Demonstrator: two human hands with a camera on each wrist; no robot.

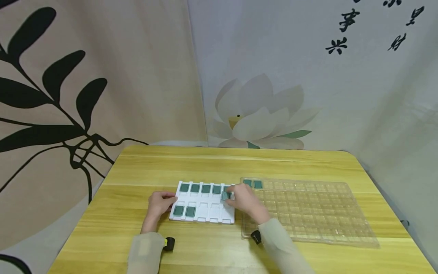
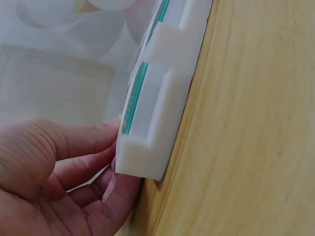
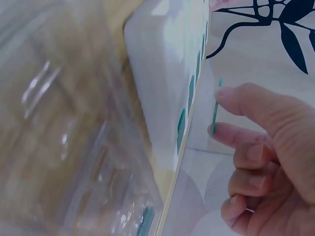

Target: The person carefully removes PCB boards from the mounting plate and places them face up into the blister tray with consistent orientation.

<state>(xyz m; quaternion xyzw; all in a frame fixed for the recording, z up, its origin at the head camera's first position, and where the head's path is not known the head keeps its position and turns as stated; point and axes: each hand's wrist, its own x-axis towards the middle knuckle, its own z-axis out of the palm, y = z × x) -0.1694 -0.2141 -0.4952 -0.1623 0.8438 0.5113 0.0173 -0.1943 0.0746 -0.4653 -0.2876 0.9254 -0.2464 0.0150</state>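
Observation:
A white tray (image 1: 202, 204) with two rows of slots lies mid-table, green square chips (image 1: 206, 188) along its far row and two more at the near left. My left hand (image 1: 160, 205) pinches its left edge; in the left wrist view the thumb (image 2: 83, 140) lies on the rim, other fingers lower. Over the tray's right end, my right hand (image 1: 247, 201) pinches a thin green chip (image 3: 215, 110) between thumb and a finger, apart from the tray in the right wrist view. In the head view that hand partly hides the tray's right end.
A large clear plastic tray (image 1: 315, 213) with many pockets lies to the right, two green chips (image 1: 257, 184) in its far left corner. The wooden table (image 1: 191, 251) reaches back to a printed curtain (image 1: 154, 76). Black wrist devices (image 1: 169, 244) sit by both sleeves.

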